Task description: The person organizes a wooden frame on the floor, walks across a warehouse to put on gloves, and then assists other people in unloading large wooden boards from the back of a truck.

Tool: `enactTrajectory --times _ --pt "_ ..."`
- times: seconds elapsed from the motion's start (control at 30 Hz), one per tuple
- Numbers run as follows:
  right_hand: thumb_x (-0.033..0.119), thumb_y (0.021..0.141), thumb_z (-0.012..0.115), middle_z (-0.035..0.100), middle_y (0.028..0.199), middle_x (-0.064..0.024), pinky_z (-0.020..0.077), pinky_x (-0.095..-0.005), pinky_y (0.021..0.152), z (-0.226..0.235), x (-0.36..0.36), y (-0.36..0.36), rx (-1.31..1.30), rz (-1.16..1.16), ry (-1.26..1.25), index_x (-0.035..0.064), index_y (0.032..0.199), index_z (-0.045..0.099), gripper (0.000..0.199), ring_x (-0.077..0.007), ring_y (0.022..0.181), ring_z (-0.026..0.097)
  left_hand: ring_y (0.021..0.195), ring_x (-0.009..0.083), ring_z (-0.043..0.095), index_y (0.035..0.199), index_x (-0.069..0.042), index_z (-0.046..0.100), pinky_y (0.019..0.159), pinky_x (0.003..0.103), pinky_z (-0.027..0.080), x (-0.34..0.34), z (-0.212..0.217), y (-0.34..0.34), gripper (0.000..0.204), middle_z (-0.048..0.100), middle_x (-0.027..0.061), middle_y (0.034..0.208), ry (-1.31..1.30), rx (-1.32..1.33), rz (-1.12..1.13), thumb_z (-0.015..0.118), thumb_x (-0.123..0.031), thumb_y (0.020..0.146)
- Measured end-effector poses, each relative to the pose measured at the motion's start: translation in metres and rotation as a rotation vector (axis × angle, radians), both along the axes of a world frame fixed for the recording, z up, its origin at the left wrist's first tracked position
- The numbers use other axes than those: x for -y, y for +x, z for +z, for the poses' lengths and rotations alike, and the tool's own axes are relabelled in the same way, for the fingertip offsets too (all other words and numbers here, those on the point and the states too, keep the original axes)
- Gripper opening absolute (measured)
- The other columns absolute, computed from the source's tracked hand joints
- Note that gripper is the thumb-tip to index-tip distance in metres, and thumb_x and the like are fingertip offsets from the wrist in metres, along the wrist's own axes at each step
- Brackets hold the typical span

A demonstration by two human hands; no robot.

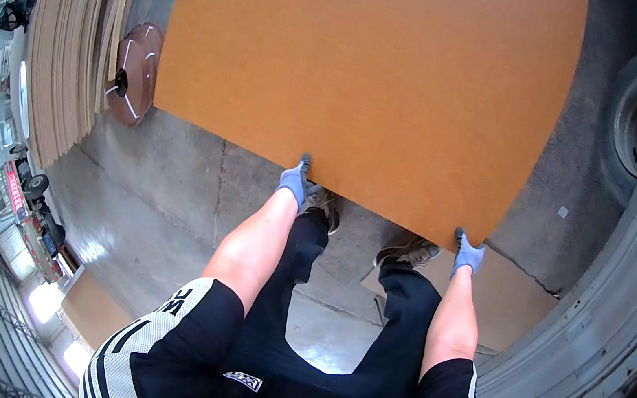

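Observation:
A large orange-brown flat board (370, 75) stretches away in front of me, its near edge just above my shoes. My left hand (296, 181), in a blue glove with dark fingertips, is closed on that near edge, thumb on top. Farther right, near the board's right corner, my right hand (468, 253) wears the same kind of glove and grips the edge too. The fingers beneath the board are hidden on both hands. Both arms reach straight down.
Upright cardboard sheets (65, 46) stand at the left beside a reel of brown strapping (136, 77). A tyre (632, 126) leans near the corrugated wall (629, 270) on the right. A flat brown sheet (514, 298) lies on the concrete floor (173, 177) by my right foot.

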State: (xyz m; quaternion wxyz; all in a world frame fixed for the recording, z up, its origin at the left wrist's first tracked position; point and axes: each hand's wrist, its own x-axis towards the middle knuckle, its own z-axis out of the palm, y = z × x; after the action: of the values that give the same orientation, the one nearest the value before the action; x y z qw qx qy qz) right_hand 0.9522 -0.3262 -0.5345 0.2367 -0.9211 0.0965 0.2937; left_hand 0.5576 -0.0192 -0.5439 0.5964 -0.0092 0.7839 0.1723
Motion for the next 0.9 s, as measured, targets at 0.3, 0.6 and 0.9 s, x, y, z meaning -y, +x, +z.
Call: enactTrajectory --times 0.3,0.6,0.9 --pt "0.046 0.072 0.084 0.073 0.108 -0.0134 0.0515 -0.0373 0.087 0.022 -0.005 0.02 -0.251 0.324 -0.193 -0.001 0.117 0.065 0.068 -0.0251 0.099 0.069 0.103 0.0387 0.066 0.137 -0.008 0.047 0.081 0.054 0.056 -0.014 0.012 -0.013 0.071 0.062 0.0146 0.128 -0.221 0.036 -0.222 0.056 -0.062 0.092" --pt "0.04 0.084 0.072 0.067 0.109 -0.0162 0.051 -0.0385 0.09 0.304 -0.05 -0.062 -0.438 0.613 0.128 0.0012 0.123 0.054 0.058 -0.0265 0.099 0.064 0.086 0.0193 0.061 0.127 -0.009 0.056 0.07 0.037 0.051 0.058 0.19 0.042 0.051 0.065 0.0083 0.101 0.096 0.374 -1.127 0.07 -0.037 0.088" --pt "0.037 0.085 0.063 0.072 0.109 -0.0106 0.0488 -0.0383 0.092 0.678 0.003 -0.189 -0.833 1.045 0.122 0.0114 0.11 0.071 0.036 -0.0254 0.102 0.067 0.068 0.0117 0.066 0.117 -0.011 0.069 0.061 0.029 0.053 0.069 0.566 0.071 0.032 0.071 0.0037 0.082 0.075 1.023 -1.846 0.064 -0.031 0.094"
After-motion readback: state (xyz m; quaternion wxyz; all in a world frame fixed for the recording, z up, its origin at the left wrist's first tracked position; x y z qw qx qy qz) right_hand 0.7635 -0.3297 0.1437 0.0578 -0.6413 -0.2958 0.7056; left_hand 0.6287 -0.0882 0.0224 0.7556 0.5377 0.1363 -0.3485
